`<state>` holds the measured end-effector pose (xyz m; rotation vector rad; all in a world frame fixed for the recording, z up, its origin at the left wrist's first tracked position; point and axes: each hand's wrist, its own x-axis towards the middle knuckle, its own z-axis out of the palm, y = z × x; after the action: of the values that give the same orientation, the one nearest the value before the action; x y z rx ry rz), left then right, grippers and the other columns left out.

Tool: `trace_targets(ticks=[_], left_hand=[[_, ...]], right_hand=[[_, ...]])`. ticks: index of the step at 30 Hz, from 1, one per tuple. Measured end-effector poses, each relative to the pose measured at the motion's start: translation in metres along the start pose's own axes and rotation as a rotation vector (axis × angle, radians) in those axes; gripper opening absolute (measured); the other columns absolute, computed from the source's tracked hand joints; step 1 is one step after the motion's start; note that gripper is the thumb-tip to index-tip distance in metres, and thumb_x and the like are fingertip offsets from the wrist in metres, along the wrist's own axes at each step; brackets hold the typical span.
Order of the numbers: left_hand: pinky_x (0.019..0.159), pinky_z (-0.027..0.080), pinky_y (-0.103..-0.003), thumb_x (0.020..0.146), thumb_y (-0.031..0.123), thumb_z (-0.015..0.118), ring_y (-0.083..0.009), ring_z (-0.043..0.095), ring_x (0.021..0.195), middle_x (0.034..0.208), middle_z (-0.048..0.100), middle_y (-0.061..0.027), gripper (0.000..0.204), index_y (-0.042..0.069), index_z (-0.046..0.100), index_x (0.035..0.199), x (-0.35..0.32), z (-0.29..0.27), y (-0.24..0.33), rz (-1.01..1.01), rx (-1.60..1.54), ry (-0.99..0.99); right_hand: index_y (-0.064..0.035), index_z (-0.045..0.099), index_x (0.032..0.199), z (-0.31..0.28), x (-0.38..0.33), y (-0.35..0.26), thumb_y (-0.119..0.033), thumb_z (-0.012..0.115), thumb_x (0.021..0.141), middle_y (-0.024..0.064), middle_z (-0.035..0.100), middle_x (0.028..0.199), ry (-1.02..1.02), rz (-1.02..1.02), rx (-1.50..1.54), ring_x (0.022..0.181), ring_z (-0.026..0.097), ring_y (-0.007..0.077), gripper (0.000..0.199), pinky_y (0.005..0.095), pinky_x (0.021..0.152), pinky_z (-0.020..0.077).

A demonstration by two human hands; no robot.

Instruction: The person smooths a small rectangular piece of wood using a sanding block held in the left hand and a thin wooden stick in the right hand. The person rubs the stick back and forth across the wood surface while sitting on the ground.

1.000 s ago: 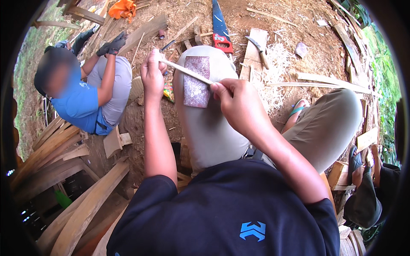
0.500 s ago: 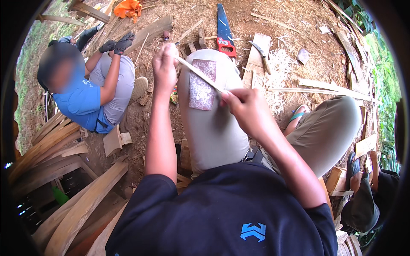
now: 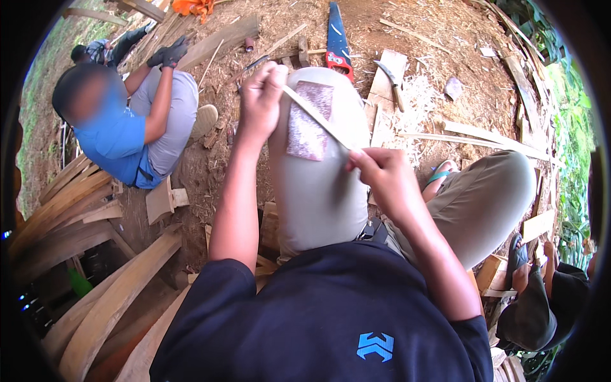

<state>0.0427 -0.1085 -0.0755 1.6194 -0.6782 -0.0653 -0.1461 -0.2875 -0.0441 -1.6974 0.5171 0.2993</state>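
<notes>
A thin pale wooden strip (image 3: 316, 118) runs slantwise over my raised left knee. My left hand (image 3: 262, 99) grips its far upper end. My right hand (image 3: 382, 179) pinches its near lower end. Under the strip, a brownish rectangular patch of sandpaper-like sheet (image 3: 308, 120) lies on my grey trouser leg (image 3: 318, 191). My right knee (image 3: 490, 197) is bent out to the right.
A person in a blue shirt and dark gloves (image 3: 121, 127) sits at the left. On the dirt ahead lie a blue-bladed handsaw with a red handle (image 3: 336, 38), a knife on a board (image 3: 389, 76), shavings and wood offcuts. Curved planks (image 3: 95, 299) are stacked at lower left.
Both hands and the strip sit lower and nearer in the picture than before. The strip has slid along the patch on my knee, and my right hand has drawn back toward me.
</notes>
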Motion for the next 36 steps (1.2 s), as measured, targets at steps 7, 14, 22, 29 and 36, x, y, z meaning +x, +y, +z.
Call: trace_targets(ticks=[7, 14, 22, 29, 36], left_hand=[[0.054, 0.025, -0.024, 0.108, 0.027, 0.044, -0.0042, 0.031, 0.059, 0.067, 0.035, 0.0063, 0.036, 0.012, 0.043, 0.074, 0.02, -0.012, -0.005, -0.089, -0.106, 0.092], [0.064, 0.036, -0.022, 0.107, 0.028, 0.049, -0.0054, 0.044, 0.07, 0.075, 0.047, 0.0067, 0.03, 0.007, 0.06, 0.088, 0.013, 0.004, 0.005, -0.005, 0.109, -0.1], [0.054, 0.028, -0.023, 0.107, 0.027, 0.046, -0.0036, 0.034, 0.059, 0.066, 0.038, 0.0077, 0.034, 0.01, 0.05, 0.077, 0.026, -0.017, -0.012, -0.102, -0.135, 0.102], [0.059, 0.035, -0.022, 0.102, 0.021, 0.058, -0.0018, 0.043, 0.065, 0.073, 0.051, 0.0069, 0.024, 0.005, 0.063, 0.084, 0.016, 0.001, -0.002, 0.011, -0.046, -0.018], [0.054, 0.03, -0.023, 0.101, 0.021, 0.056, -0.0027, 0.037, 0.059, 0.065, 0.042, 0.0079, 0.03, 0.011, 0.056, 0.073, 0.021, -0.022, -0.01, -0.051, 0.021, 0.095]], right_hand=[[0.0024, 0.072, 0.086, 0.003, 0.013, -0.038, -0.026, 0.059, 0.098, 0.0098, 0.056, 0.059, 0.11, -0.082, -0.077, 0.053, 0.051, 0.0171, 0.034, 0.0363, 0.056, 0.042], [0.0026, 0.072, 0.087, -0.015, -0.002, -0.011, -0.023, 0.059, 0.098, 0.0101, 0.056, 0.055, 0.158, -0.026, -0.084, 0.049, 0.05, 0.013, 0.03, 0.0351, 0.053, 0.0419], [0.0051, 0.071, 0.086, 0.008, 0.015, -0.042, -0.021, 0.059, 0.097, 0.0258, 0.063, 0.067, 0.201, -0.169, -0.174, 0.064, 0.066, 0.0373, 0.031, 0.045, 0.067, 0.0501], [0.0037, 0.071, 0.087, -0.019, 0.008, -0.017, -0.027, 0.058, 0.098, 0.0056, 0.05, 0.052, 0.141, -0.073, -0.221, 0.049, 0.047, 0.0102, 0.035, 0.0343, 0.051, 0.04], [0.0064, 0.069, 0.083, -0.002, 0.014, -0.043, -0.026, 0.058, 0.098, 0.0234, 0.061, 0.061, 0.068, -0.143, -0.215, 0.056, 0.062, 0.0332, 0.037, 0.0438, 0.063, 0.0488]])
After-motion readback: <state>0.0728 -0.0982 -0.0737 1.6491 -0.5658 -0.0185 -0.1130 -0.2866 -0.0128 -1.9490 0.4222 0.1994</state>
